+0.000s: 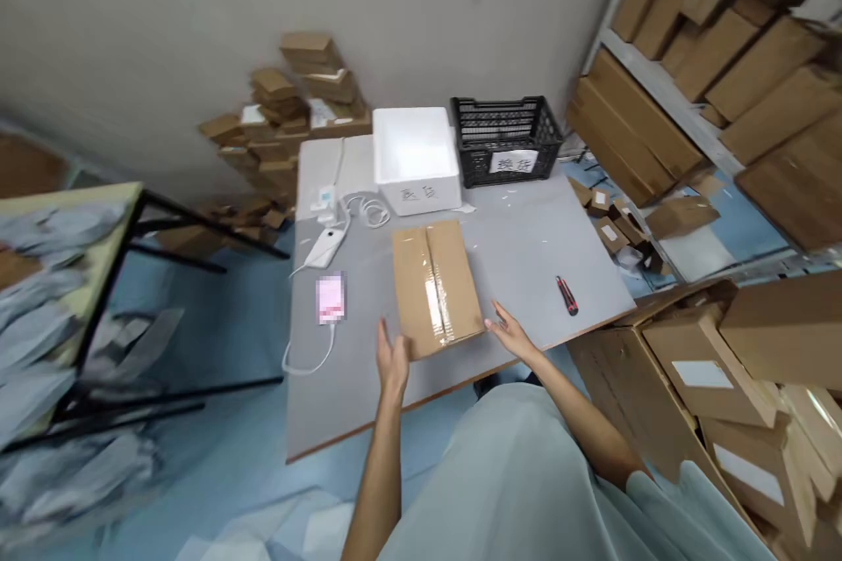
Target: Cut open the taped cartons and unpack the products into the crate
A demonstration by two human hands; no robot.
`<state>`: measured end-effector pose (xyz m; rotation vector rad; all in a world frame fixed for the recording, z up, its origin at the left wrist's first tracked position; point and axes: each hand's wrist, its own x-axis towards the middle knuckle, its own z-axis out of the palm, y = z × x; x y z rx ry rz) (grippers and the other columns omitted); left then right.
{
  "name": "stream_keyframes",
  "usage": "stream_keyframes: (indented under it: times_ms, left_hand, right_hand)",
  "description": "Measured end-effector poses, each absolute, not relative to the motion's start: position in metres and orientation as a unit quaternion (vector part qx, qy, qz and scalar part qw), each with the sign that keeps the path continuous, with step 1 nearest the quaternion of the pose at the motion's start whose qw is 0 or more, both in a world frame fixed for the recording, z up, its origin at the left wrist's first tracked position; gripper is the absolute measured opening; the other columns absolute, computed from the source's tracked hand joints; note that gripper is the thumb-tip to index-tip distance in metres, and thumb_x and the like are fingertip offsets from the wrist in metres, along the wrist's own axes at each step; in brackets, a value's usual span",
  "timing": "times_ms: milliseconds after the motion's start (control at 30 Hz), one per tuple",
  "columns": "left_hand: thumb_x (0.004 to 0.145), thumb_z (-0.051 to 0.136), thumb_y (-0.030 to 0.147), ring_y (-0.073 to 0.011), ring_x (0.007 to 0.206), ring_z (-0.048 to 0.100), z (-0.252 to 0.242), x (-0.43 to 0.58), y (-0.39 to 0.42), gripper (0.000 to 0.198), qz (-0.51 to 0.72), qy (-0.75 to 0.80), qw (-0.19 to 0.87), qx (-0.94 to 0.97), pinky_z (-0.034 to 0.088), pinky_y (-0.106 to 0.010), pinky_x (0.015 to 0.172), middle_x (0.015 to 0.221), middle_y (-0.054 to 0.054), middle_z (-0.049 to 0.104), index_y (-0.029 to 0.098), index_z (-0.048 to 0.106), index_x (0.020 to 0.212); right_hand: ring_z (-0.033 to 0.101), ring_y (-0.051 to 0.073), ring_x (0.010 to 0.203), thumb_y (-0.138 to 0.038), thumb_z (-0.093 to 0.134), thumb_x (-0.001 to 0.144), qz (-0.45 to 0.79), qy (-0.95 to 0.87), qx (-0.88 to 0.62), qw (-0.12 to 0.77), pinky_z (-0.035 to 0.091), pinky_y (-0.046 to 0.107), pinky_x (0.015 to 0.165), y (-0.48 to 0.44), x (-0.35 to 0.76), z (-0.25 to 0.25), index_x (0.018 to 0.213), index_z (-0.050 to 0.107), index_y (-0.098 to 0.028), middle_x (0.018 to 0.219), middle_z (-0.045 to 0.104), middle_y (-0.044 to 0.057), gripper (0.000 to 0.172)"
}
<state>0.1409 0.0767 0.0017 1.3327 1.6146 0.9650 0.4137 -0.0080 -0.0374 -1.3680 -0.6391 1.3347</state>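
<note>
A closed cardboard box (438,285) lies on the grey table, with shiny clear tape along its middle seam. At its near left corner is my left hand (393,359), fingers stretched out and the thumb against the cardboard. Beside the near right corner, my right hand (510,333) is open with its fingers apart, the fingertips close to or touching the box. Neither hand is wrapped around it. A red and black utility knife (567,295) rests on the table to the right.
Behind the box stand a white foam bin (421,193) and a black plastic crate (506,145). A power strip (327,245) and a cabled device with a pink screen (330,298) lie at left. Shelves of boxes (724,44) and a large carton (624,386) flank the right side.
</note>
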Motion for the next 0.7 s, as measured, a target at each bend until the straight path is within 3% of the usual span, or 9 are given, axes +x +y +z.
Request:
stream_keyframes:
  times_ms: [67,167,233,367,467,567,700]
  left_hand:
    - [0.093,0.064,0.045,-0.0395,0.182,0.027,0.019,0.171,0.094,0.096,0.406,0.637,0.385,0.53,0.02,-0.053,0.149,0.192,-0.018,0.037,0.012,0.04,0.181]
    - [0.093,0.064,0.042,-0.0351,0.176,0.042,0.044,0.25,0.112,0.089,0.418,0.565,0.408,0.582,0.032,-0.049,0.146,0.186,-0.018,0.048,0.014,0.052,0.176]
    - [0.093,0.064,0.039,-0.0343,0.175,0.045,0.057,0.318,0.111,0.084,0.397,0.499,0.454,0.622,0.037,-0.05,0.145,0.184,-0.018,0.051,0.016,0.057,0.174]
    - [0.097,0.066,0.039,-0.0356,0.175,0.044,0.07,0.46,0.07,0.082,0.33,0.358,0.548,0.68,0.034,-0.055,0.145,0.183,-0.018,0.053,0.02,0.054,0.176]
    - [0.103,0.069,0.048,-0.0364,0.175,0.044,0.073,0.558,0.011,0.081,0.238,0.267,0.608,0.709,0.031,-0.056,0.147,0.181,-0.019,0.055,0.019,0.054,0.176]
    - [0.107,0.065,0.062,-0.0338,0.177,0.041,0.075,0.656,-0.057,0.083,0.134,0.187,0.654,0.72,0.029,-0.053,0.148,0.185,-0.018,0.05,0.019,0.053,0.177]
    - [0.11,0.056,0.074,-0.0304,0.181,0.032,0.08,0.795,-0.137,0.089,0.032,0.129,0.669,0.731,0.022,-0.05,0.15,0.192,-0.013,0.037,0.022,0.047,0.181]
  right_hand:
    - [0.042,0.043,0.176,-0.094,0.091,0.071,0.494,-0.252,-0.603,0.573,0.03,0.066,0.145,-0.035,0.452,-0.025,0.166,0.07,-0.032,0.186,0.049,0.011,0.115]
    - [0.045,0.041,0.175,-0.089,0.088,0.082,0.35,-0.202,-0.649,0.645,0.032,0.065,0.145,-0.102,0.522,0.007,0.166,0.07,-0.033,0.183,0.054,0.01,0.103]
    - [0.047,0.04,0.174,-0.085,0.086,0.087,0.233,-0.146,-0.68,0.68,0.033,0.064,0.146,-0.16,0.569,0.03,0.168,0.068,-0.032,0.183,0.055,0.01,0.098]
    - [0.049,0.037,0.173,-0.081,0.08,0.094,-0.015,-0.007,-0.727,0.686,0.033,0.06,0.146,-0.282,0.646,0.059,0.169,0.066,-0.025,0.182,0.055,0.014,0.095]
    - [0.047,0.034,0.174,-0.08,0.073,0.098,-0.146,0.097,-0.728,0.663,0.032,0.057,0.146,-0.358,0.694,0.056,0.17,0.063,-0.02,0.183,0.054,0.017,0.094]
    - [0.042,0.032,0.177,-0.083,0.067,0.1,-0.17,0.179,-0.705,0.665,0.03,0.055,0.147,-0.413,0.752,0.044,0.174,0.057,-0.019,0.187,0.048,0.017,0.098]
    - [0.037,0.029,0.18,-0.089,0.054,0.103,-0.107,0.196,-0.675,0.704,0.028,0.054,0.147,-0.445,0.848,0.034,0.18,0.048,-0.023,0.193,0.037,0.014,0.102]
